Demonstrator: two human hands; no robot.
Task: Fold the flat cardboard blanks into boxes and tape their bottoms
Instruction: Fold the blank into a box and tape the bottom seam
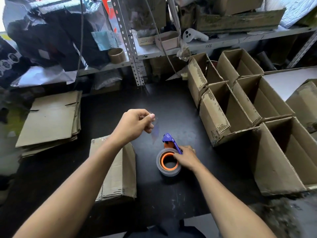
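Observation:
A roll of clear tape on an orange and purple dispenser stands on the black table. My right hand holds the dispenser at its right side. My left hand hovers above and to the left, pinching a strip of clear tape that runs down toward the dispenser's purple blade. A folded cardboard box lies under my left forearm. A stack of flat cardboard blanks lies at the left.
Several open folded boxes crowd the right side of the black table. A metal shelf with bags, a tape roll and small boxes runs along the back. The table's front edge is just below my arms.

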